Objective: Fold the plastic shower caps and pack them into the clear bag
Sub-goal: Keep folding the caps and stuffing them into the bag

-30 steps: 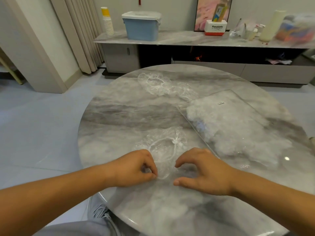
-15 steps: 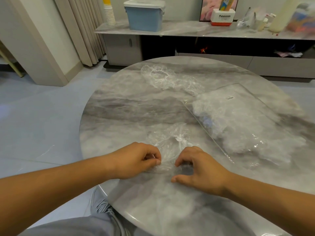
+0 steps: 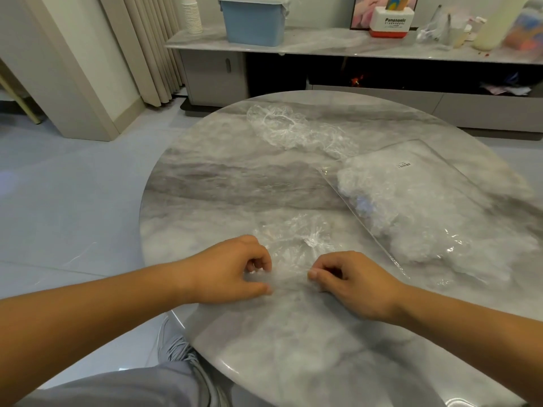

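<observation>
A crumpled clear shower cap (image 3: 293, 242) lies on the round grey marble table (image 3: 235, 183) right in front of me. My left hand (image 3: 232, 271) pinches its near left edge and my right hand (image 3: 349, 280) pinches its near right edge, both with curled fingers. A flat clear bag (image 3: 417, 201) stuffed with white folded caps lies to the right, its open mouth towards the table's middle. More loose shower caps (image 3: 293, 130) lie in a heap at the far side of the table.
Behind the table stands a low marble-topped cabinet (image 3: 323, 45) with a blue bin (image 3: 252, 20), a stack of paper cups (image 3: 192, 14) and a Panasonic box (image 3: 390, 22). Curtains (image 3: 152, 48) hang at the left. My knee in grey trousers (image 3: 123, 386) shows below the table's edge.
Both hands have closed onto the near edge of the cap and drawn it towards me. My view has tilted down a little.
</observation>
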